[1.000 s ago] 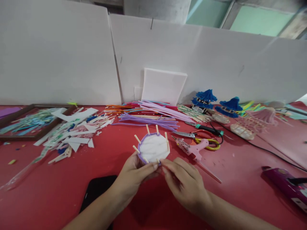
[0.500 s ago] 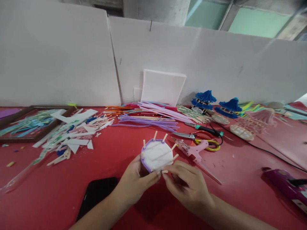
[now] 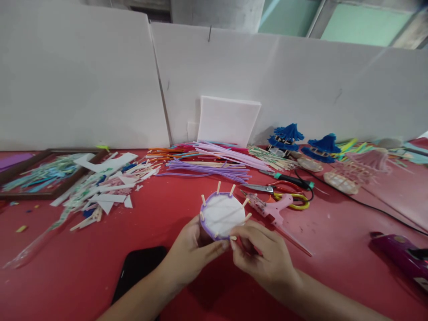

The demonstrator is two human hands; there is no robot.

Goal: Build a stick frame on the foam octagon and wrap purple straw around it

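A round white disc (image 3: pixel 223 215) with a purple edge and several short wooden sticks standing around its rim is held over the red table. My left hand (image 3: pixel 189 252) is closed around its left and lower side, thumb along the near edge. At the lower right of the rim, my right hand (image 3: pixel 262 249) pinches a short wooden stick (image 3: pixel 233 238) between thumb and forefinger. Beyond the right hand lies a pink glue gun (image 3: pixel 272 208). Scissors (image 3: pixel 294 200) with red and yellow handles rest just behind it.
A black phone (image 3: pixel 140 267) lies by my left forearm. Purple pipe cleaners (image 3: pixel 203 169) are bundled in the middle, with paper scraps (image 3: pixel 110 191) to the left. Small blue-roofed models (image 3: pixel 287 138) stand at the back right; a magenta device (image 3: pixel 401 256) lies at the right.
The disc and both hands appear slightly further right in the view, as does most of the table. The grip of each hand looks the same.
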